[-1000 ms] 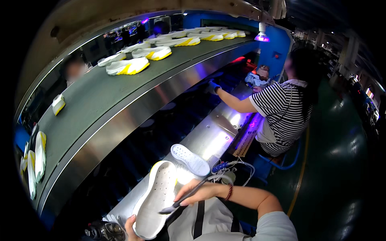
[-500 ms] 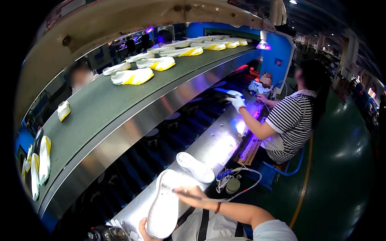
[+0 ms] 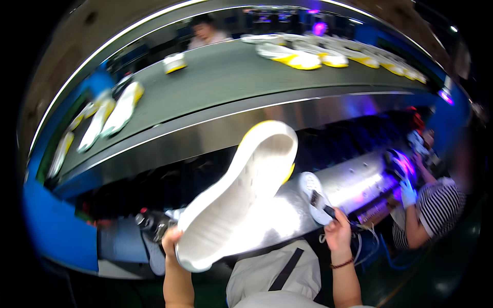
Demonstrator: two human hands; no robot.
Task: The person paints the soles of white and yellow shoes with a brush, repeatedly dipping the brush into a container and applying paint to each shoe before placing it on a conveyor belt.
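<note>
Gripping the heel of a white shoe sole (image 3: pixel 239 195), the left hand (image 3: pixel 172 240) tilts it toward one o'clock; the right hand (image 3: pixel 338 231) pinches a small brush (image 3: pixel 322 203) above the steel worktop (image 3: pixel 354 179).

Shoe sole (image 3: pixel 241 195) lies left of brush (image 3: pixel 322 204), before conveyor belt (image 3: pixel 231 87).

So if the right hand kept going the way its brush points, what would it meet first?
Probably the flat white sole on the steel bench: the right hand aims its dark-handled brush up-left onto it, seemingly touching, though depth is unclear.

Left grip (image 3: pixel 172 238) mostly hidden behind sole (image 3: pixel 239 192).
</note>
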